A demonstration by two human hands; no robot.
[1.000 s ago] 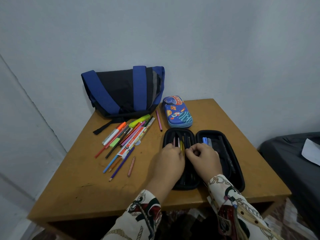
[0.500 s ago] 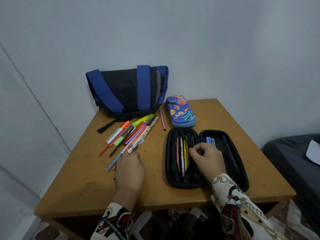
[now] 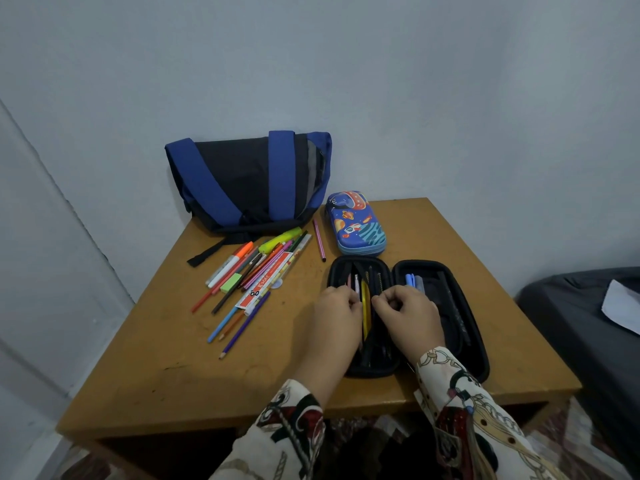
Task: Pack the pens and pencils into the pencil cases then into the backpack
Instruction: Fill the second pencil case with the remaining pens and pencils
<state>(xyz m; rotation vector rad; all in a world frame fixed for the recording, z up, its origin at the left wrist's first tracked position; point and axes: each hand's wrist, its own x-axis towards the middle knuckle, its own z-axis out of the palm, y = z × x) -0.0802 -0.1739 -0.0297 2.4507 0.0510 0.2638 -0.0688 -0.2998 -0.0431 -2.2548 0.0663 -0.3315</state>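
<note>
Now our wooden table [image 3: 173,368], backpack [image 3: 249,181] behind the open black pencil case [image 3: 464,306], loose pens and pencils [image 3: 256,275] left of it, our left hand [image 3: 337,318] and right hand [image 3: 407,311] over it, fingers curled, grip unclear

Wood table [image 3: 242,375], pale wall [image 3: 381,81] (corner)

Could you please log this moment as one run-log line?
left hand: in open black case | right hand: same, fingers curled | loose pens: on table | backpack: unpacked
</note>
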